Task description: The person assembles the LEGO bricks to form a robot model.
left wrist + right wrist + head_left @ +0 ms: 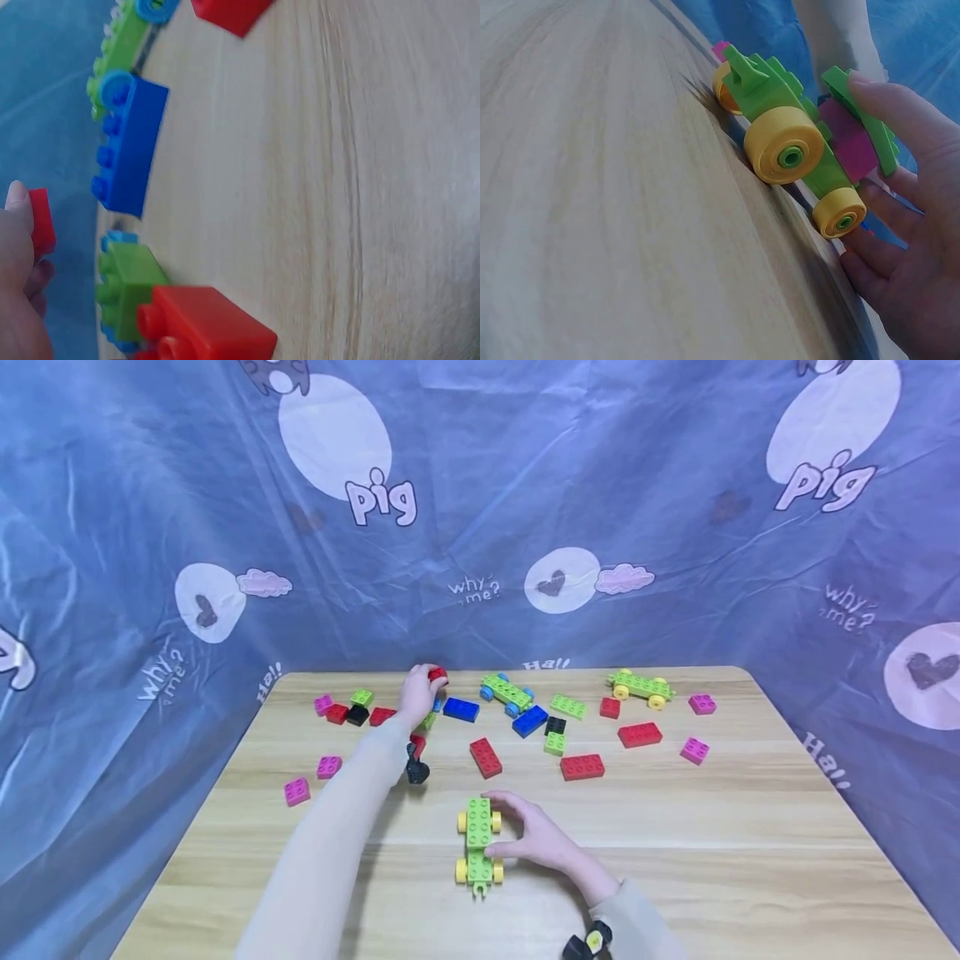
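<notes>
At the far edge of the table, my left hand (417,695) pinches a small red brick (43,221) between thumb and fingers. My right hand (542,837) holds a green toy car base (478,867) with yellow wheels, near the middle front. On that base, a pink brick (847,139) carries a flat green plate (864,124). In the right wrist view the thumb lies at the plate's end and fingers curl along the far side. Below the left hand lie a green brick (131,281) and another red brick (214,322).
A green car base with blue wheels (507,693) and one with yellow wheels (641,685) stand at the back. Around them lie blue bricks (461,709), long red bricks (582,767) and pink bricks (694,750). A printed blue cloth (480,635) hangs behind the table (675,893).
</notes>
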Motion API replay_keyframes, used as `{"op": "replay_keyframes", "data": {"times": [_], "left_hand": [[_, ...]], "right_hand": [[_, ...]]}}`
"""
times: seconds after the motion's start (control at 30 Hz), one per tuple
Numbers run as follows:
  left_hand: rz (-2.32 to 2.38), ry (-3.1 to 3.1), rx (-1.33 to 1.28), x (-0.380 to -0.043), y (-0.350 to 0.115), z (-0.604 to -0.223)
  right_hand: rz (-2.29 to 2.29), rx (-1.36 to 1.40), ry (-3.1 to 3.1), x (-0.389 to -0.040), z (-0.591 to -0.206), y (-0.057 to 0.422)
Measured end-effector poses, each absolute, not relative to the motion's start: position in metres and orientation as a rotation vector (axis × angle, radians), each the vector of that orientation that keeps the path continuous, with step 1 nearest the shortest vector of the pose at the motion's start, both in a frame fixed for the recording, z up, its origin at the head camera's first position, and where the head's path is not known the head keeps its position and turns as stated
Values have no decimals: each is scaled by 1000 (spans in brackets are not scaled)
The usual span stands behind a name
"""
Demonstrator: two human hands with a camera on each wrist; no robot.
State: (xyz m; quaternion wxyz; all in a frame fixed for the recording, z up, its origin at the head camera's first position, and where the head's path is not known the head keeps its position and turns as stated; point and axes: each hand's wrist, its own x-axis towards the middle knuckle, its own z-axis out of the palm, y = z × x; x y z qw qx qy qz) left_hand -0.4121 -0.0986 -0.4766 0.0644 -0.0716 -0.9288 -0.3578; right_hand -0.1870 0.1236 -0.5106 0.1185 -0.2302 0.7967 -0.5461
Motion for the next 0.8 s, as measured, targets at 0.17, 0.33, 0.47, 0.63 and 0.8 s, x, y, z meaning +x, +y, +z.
{"op": "replay_keyframes", "data": {"times": [0.17, 0.33, 0.47, 0.63, 0.8], "left_hand": [[-1122, -2743, -208, -402, -94, -469], [-1151, -2679, -216, -388, -91, -471], [-1202, -2625, -274, -373, -88, -471], [-1274, -2610, -292, -350, -86, -468], [-1304, -2598, -334, -327, -85, -472]], "right_hand": [[-1589, -669, 2341, -188, -508, 123], [-1598, -662, 2332, -186, -507, 121], [-1591, -663, 2343, -186, -508, 121], [-1613, -663, 2342, -185, -509, 121], [-1636, -645, 2337, -185, -510, 121]]}}
